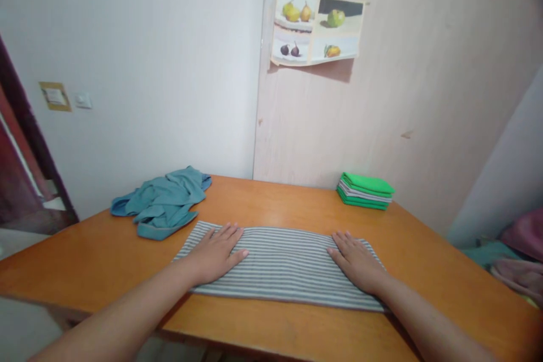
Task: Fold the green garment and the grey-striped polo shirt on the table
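A grey-and-white striped cloth (284, 260) lies folded into a long flat band on the orange wooden table (297, 203). My left hand (216, 251) rests flat on its left end, fingers stretched out and slightly spread. On the cloth's right end my right hand (356, 263) lies palm down, fingers extended together. Neither hand grips anything.
A crumpled teal garment (163, 201) sits at the table's back left. A neat stack of folded green and grey cloths (365, 190) stands at the back right by the wall. More fabric (520, 254) lies off the table at the right. A fruit picture (316, 28) hangs on the wall.
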A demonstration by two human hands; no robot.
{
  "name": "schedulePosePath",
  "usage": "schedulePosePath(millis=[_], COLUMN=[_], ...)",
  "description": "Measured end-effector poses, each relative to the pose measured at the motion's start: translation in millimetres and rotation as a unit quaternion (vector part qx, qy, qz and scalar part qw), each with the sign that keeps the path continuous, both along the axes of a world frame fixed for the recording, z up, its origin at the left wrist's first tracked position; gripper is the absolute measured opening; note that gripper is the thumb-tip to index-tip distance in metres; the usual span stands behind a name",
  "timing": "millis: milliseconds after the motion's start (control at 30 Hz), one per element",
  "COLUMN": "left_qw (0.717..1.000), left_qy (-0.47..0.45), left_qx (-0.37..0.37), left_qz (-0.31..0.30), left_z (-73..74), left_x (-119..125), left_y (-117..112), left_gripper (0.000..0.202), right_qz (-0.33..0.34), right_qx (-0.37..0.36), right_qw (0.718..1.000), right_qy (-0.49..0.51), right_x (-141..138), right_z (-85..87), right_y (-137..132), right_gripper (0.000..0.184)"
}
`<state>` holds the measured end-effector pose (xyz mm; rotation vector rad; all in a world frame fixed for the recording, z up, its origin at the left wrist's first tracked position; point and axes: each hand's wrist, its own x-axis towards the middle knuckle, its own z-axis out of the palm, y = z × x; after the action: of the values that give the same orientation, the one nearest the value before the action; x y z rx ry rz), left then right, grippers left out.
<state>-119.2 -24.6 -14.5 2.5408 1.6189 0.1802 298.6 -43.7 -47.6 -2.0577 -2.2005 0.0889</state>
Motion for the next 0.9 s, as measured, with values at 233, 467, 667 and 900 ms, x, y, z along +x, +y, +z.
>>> schedulePosePath(millis=[233,467,667,900], left_qw=[0.997,0.991,0.993,0.993], left_qy=[-0.037,-0.044,-0.030,-0.038], left_qx=[0.043,0.017,0.008,0.004], left_qz=[-0.049,-0.128,-0.112,-0.107], left_z=[14.1,9.2,3.1,5.2], left_x=[60.5,108.6,99.3,100.5], left_y=[-3.4,-0.5,1.6,-0.9], left_gripper=[0.069,0.079,0.080,0.083], right_qz=[0.006,0.009,0.012,0.012], right_qx=[0.015,0.016,0.006,0.002], right_qw=[1.000,1.000,1.000,1.000], right_qy=[-0.004,-0.017,-0.017,-0.017], right_x=[0.2,-0.7,3.0,4.3], right_z=[-1.0,0.4,-0.5,0.5], right_y=[1.1,0.7,2.8,3.2], right_gripper=[0.078,0.078,0.082,0.081])
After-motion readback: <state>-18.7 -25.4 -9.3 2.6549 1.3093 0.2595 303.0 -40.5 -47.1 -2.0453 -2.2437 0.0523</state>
